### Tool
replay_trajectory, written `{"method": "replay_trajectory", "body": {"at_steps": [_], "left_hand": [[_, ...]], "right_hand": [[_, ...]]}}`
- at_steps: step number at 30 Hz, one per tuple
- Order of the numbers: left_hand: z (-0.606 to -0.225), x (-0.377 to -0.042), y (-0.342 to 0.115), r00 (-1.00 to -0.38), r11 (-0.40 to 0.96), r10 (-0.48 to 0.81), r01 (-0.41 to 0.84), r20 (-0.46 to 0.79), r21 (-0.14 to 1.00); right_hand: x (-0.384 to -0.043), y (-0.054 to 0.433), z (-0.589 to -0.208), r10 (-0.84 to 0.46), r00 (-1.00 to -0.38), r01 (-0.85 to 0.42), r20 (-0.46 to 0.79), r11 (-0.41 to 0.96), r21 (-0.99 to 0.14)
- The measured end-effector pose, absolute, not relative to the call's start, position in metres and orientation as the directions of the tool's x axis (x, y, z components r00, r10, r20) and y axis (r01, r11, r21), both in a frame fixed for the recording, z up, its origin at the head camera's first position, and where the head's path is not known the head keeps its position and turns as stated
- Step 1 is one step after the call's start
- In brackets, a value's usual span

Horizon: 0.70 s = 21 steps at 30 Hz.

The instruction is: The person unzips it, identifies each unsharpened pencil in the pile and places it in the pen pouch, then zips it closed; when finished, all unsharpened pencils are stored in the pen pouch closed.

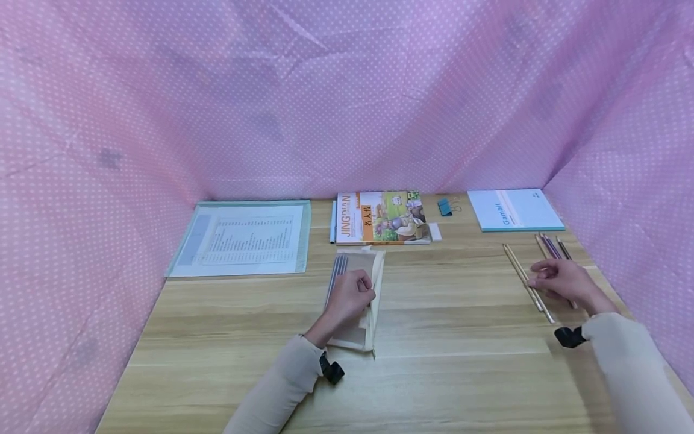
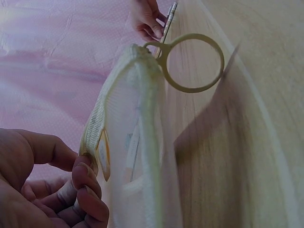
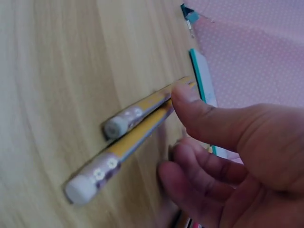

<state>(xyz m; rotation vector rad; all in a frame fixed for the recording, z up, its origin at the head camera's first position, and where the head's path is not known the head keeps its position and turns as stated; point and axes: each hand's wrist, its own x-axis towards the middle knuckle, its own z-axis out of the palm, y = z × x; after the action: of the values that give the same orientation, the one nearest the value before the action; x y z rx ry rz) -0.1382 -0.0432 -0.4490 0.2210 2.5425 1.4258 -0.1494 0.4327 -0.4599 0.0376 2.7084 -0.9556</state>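
Observation:
A translucent mesh zip pouch (image 1: 349,345) with cream edging lies mid-table, with several dark, slim sticks (image 1: 337,268) showing at its left side. My left hand (image 1: 349,298) pinches its zipped edge; up close, thumb and finger grip a zipper pull (image 2: 103,154), and a ring loop (image 2: 194,90) sticks out at the pouch's far corner. Two yellow pencils (image 1: 520,265) with white erasers lie side by side on the right. Over them is my right hand (image 1: 566,282), its thumb tip right at the pencils (image 3: 142,137) and its other fingers loosely bent, apart from the thumb.
Several darker pencils (image 1: 550,246) lie just beyond my right hand. Along the back are a picture-covered book (image 1: 379,217), a teal binder clip (image 1: 445,207), a white eraser-like block (image 1: 435,232) and a blue book (image 1: 515,210). A document sleeve (image 1: 244,241) lies left. Pink dotted cloth (image 1: 347,96) surrounds the table.

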Motion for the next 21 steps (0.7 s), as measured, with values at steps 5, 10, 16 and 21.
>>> {"method": "replay_trajectory", "body": {"at_steps": [5, 10, 16, 21], "left_hand": [[-0.4499, -0.1385, -0.0431, -0.963, 0.515, 0.238, 0.013, -0.129, 0.857], [-0.4505, -0.1385, -0.0435, -0.962, 0.515, 0.238, 0.011, -0.131, 0.857], [-0.4491, -0.1379, -0.0438, -0.961, 0.507, 0.238, -0.002, -0.142, 0.862], [-0.4481, -0.1378, -0.0434, -0.96, 0.508, 0.238, -0.008, -0.149, 0.861]], "right_hand": [[-0.1487, 0.4346, -0.4616, -0.038, -0.971, 0.117, -0.236, 0.786, -0.608], [-0.1475, 0.4356, -0.4596, -0.031, -0.977, 0.092, -0.21, 0.829, -0.552], [-0.1503, 0.4354, -0.4583, -0.09, -0.983, -0.017, -0.161, 0.913, -0.407], [-0.1511, 0.436, -0.4608, -0.09, -0.981, -0.018, -0.169, 0.921, -0.39]]}}
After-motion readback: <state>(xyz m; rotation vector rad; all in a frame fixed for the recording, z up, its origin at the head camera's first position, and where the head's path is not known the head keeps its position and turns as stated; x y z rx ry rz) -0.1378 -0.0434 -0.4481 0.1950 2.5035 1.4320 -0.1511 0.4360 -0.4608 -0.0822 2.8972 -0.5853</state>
